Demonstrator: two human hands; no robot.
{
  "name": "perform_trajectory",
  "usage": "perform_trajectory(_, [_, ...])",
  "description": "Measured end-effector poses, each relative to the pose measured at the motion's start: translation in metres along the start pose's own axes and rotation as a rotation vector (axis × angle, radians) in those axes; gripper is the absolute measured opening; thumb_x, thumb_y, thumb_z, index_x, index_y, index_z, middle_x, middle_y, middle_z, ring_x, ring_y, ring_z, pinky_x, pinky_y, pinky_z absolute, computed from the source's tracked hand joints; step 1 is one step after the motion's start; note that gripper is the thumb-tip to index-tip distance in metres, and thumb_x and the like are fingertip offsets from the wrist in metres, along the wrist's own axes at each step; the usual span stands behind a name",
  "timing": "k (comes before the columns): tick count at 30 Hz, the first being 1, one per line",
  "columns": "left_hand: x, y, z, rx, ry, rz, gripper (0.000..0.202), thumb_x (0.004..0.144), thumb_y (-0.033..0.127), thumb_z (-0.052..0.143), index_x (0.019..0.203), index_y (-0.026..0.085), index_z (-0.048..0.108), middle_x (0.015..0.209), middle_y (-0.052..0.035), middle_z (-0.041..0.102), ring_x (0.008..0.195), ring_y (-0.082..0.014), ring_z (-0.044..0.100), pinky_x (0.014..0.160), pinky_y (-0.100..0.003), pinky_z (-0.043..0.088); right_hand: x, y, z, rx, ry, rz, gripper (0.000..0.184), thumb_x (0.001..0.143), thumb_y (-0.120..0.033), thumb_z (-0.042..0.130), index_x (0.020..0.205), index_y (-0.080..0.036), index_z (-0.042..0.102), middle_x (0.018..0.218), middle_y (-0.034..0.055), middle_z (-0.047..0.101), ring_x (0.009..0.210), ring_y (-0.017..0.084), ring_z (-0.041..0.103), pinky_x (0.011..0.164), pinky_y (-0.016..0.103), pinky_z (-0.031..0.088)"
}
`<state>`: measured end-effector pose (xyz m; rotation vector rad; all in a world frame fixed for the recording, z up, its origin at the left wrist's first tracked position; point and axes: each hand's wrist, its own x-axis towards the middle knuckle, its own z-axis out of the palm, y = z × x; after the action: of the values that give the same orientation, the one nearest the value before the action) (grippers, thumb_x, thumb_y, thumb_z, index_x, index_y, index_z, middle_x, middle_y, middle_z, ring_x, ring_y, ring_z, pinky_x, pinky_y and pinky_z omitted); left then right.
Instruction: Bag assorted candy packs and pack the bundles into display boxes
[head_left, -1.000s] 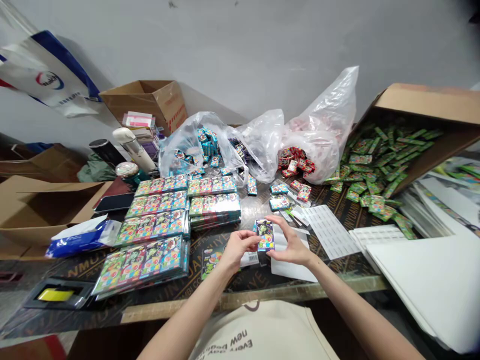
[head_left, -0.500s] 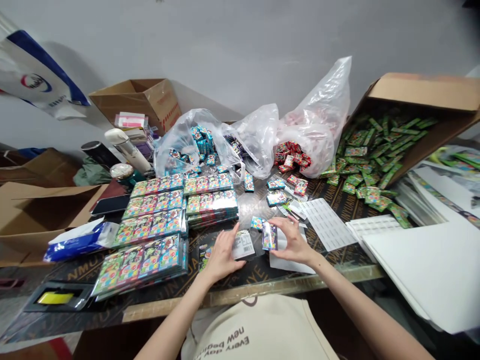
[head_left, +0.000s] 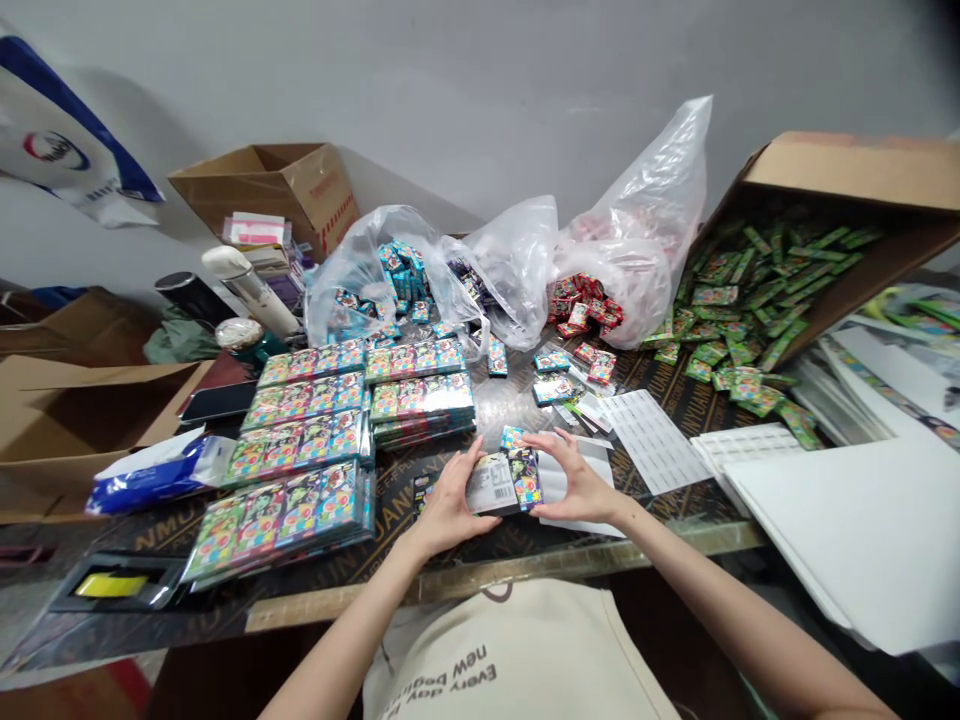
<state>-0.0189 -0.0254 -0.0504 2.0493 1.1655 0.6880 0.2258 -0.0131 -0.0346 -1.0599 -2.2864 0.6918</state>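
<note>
- Grips: your left hand (head_left: 448,500) and right hand (head_left: 576,485) clasp the card packs (head_left: 504,482) between their fingertips.
- Packs' long axis runs left-right over the counter (head_left: 491,550); neither hand is nearer.

1. We face a plain pale grey wall (head_left: 480,80).
2. We see 1 dark table (head_left: 142,540) with printed lettering on top and a pale front edge (head_left: 360,600).
3. We note soft shadows (head_left: 394,190) on that wall.

The dark table (head_left: 495,550) is bearing colourful stacks (head_left: 300,470) left of the packet (head_left: 504,482) gripped by left hand (head_left: 442,505) and right hand (head_left: 581,487), label sheets (head_left: 652,440) rightward, plastic bags (head_left: 517,270) beyond.
</note>
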Motion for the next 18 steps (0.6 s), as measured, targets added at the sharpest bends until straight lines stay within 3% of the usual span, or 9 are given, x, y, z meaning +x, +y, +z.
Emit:
perform_trajectory(3, [0.001, -0.001, 0.002, -0.040, 0.023, -0.017, 0.102, 0.059, 0.024, 0.071, 0.140, 0.024, 0.009, 0.128, -0.0089, 0.044, 0.118, -0.0252, 0.042, 0.102, -0.043, 0.029, 0.001, 0.005, -0.001, 0.048, -0.024, 0.028, 0.099, 0.061, -0.049, 0.070, 0.138, -0.023, 0.012, 0.135, 0.0136, 0.039, 0.125, 0.028, 0.036, 0.105, 0.050, 0.006])
perform_trajectory(5, [0.003, -0.001, 0.002, -0.051, 0.079, -0.035, 0.102, 0.059, 0.024, 0.071, 0.140, 0.025, 0.009, 0.125, -0.0085, 0.046, 0.115, -0.0242, 0.044, 0.101, -0.043, 0.032, 0.000, 0.004, 0.002, 0.042, 0.109, 0.071, 0.105, 0.060, -0.051, 0.070, 0.139, -0.023, 0.007, 0.135, 0.0138, 0.040, 0.128, 0.029, 0.031, 0.105, 0.051, 0.009])
perform_trajectory(8, [0.007, -0.002, 0.002, -0.048, 0.150, -0.058, 0.101, 0.060, 0.026, 0.071, 0.140, 0.025, 0.009, 0.122, -0.0083, 0.047, 0.113, -0.0239, 0.046, 0.099, -0.042, 0.034, -0.004, -0.007, 0.013, 0.011, 0.320, 0.121, 0.082, 0.075, -0.043, 0.061, 0.138, -0.026, 0.012, 0.124, 0.0097, 0.052, 0.125, 0.026, 0.036, 0.106, 0.050, 0.007])
perform_trajectory(12, [0.010, -0.001, 0.005, -0.050, 0.159, -0.058, 0.099, 0.061, 0.027, 0.071, 0.140, 0.025, 0.011, 0.121, -0.0074, 0.048, 0.112, -0.0236, 0.046, 0.098, -0.039, 0.035, -0.001, -0.012, 0.025, 0.031, 0.164, 0.049, 0.056, 0.087, -0.036, 0.043, 0.137, -0.028, 0.020, 0.121, 0.0069, 0.056, 0.116, 0.023, 0.047, 0.106, 0.049, 0.006])
perform_trajectory(13, [0.011, 0.000, 0.006, -0.046, 0.160, -0.062, 0.098, 0.061, 0.026, 0.070, 0.140, 0.025, 0.012, 0.121, -0.0071, 0.048, 0.112, -0.0235, 0.046, 0.098, -0.039, 0.035, 0.003, -0.006, 0.023, 0.032, 0.189, 0.059, 0.053, 0.088, -0.036, 0.041, 0.137, -0.028, 0.021, 0.121, 0.0066, 0.056, 0.115, 0.022, 0.048, 0.106, 0.048, 0.008])
perform_trajectory(15, [0.011, 0.003, 0.005, -0.022, 0.169, -0.073, 0.096, 0.061, 0.026, 0.069, 0.140, 0.025, 0.014, 0.119, -0.0066, 0.048, 0.111, -0.0235, 0.047, 0.097, -0.040, 0.035, 0.015, 0.021, 0.008, -0.013, 0.386, 0.160, 0.050, 0.088, -0.037, 0.039, 0.135, -0.027, 0.024, 0.121, 0.0069, 0.055, 0.116, 0.021, 0.046, 0.104, 0.046, 0.015])
perform_trajectory(18, [0.012, 0.012, -0.001, 0.039, 0.205, -0.079, 0.093, 0.061, 0.027, 0.068, 0.139, 0.026, 0.018, 0.116, -0.0059, 0.047, 0.108, -0.0237, 0.047, 0.096, -0.041, 0.036, 0.034, 0.081, -0.030, -0.217, 0.678, 0.446, 0.058, 0.080, -0.044, 0.050, 0.131, -0.023, 0.034, 0.133, 0.0118, 0.041, 0.123, 0.026, 0.036, 0.100, 0.045, 0.023])
